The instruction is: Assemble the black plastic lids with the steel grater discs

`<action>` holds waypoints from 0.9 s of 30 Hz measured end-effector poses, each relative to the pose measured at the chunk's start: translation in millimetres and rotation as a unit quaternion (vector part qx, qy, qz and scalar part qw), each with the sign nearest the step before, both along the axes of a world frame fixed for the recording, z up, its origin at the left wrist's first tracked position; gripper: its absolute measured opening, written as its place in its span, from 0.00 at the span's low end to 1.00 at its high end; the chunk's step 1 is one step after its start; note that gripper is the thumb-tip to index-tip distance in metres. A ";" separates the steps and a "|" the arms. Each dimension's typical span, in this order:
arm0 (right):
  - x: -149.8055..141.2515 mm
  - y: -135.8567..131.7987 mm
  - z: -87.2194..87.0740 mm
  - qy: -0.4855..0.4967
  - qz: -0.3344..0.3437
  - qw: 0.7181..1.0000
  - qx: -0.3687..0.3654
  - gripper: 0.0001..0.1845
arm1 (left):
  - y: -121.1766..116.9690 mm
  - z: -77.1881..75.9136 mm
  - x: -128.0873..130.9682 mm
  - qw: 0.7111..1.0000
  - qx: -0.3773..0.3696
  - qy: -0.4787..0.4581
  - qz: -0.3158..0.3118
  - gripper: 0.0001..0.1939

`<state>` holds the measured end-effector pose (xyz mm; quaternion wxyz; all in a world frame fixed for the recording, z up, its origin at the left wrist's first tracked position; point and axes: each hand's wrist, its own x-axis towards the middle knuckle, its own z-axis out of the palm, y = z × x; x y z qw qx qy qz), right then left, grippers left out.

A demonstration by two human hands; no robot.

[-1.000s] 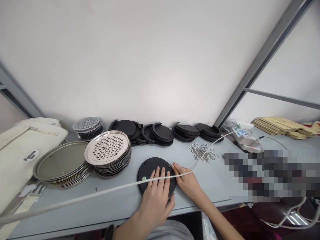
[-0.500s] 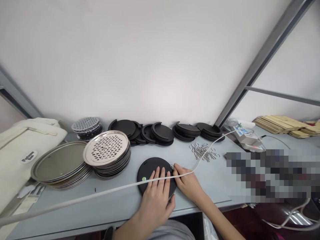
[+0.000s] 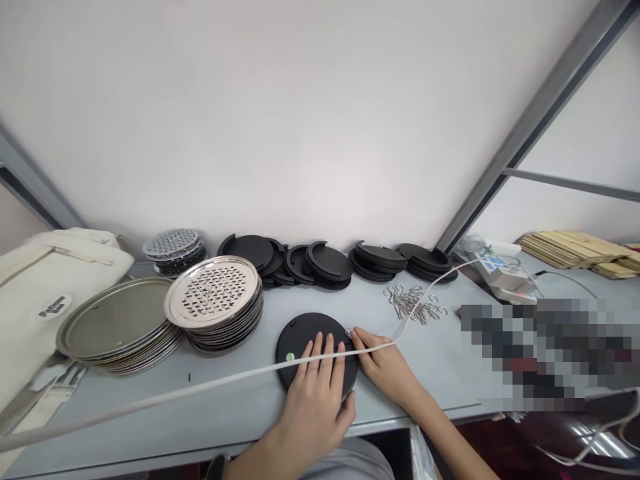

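Note:
A round black disc (image 3: 287, 337) with a small green-and-white sticker lies on the grey table in front of me. My left hand (image 3: 317, 383) rests flat on it, fingers stretched out and slightly apart. At the disc's right edge, my right hand (image 3: 383, 367) is closed in a pinch around a small metal hook (image 3: 349, 331). Only the hook's looped end shows; the fingers cover the rest. A heap of similar metal hooks (image 3: 415, 303) lies up and to the right of the right hand.
Black round holders (image 3: 330, 263) stand in stacks along the wall. To the left are perforated metal plates (image 3: 217, 293), larger metal trays (image 3: 120, 313) and a cream bag (image 3: 30, 293). A white cable (image 3: 200, 387) crosses in front of both hands. Wooden boards (image 3: 570, 250) lie far right.
The view has shifted slightly. Both hands keep their places on the disc, and the right fingers still pinch the hook at its edge.

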<state>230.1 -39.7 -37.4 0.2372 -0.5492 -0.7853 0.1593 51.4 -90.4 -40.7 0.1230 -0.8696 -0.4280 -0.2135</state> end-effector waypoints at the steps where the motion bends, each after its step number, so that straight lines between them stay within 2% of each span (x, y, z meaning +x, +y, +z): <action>1: 0.5 0.2 0.2 -0.003 0.001 1.000 -0.001 0.17 | 0.0 0.5 0.0 1.000 0.001 0.000 -0.001 0.31; 11: 1.8 -0.1 -1.9 -0.055 0.012 0.998 0.013 0.15 | 0.2 1.9 1.1 1.000 0.021 -0.002 0.000 0.30; 18: 3.6 1.2 -1.2 -0.053 0.024 0.998 0.017 0.15 | 0.4 2.8 0.7 1.000 0.024 -0.002 0.000 0.30; 27: 6.7 1.6 -1.1 -0.072 0.039 0.996 0.023 0.16 | 1.2 -2.2 1.6 1.000 0.014 -0.012 0.001 0.31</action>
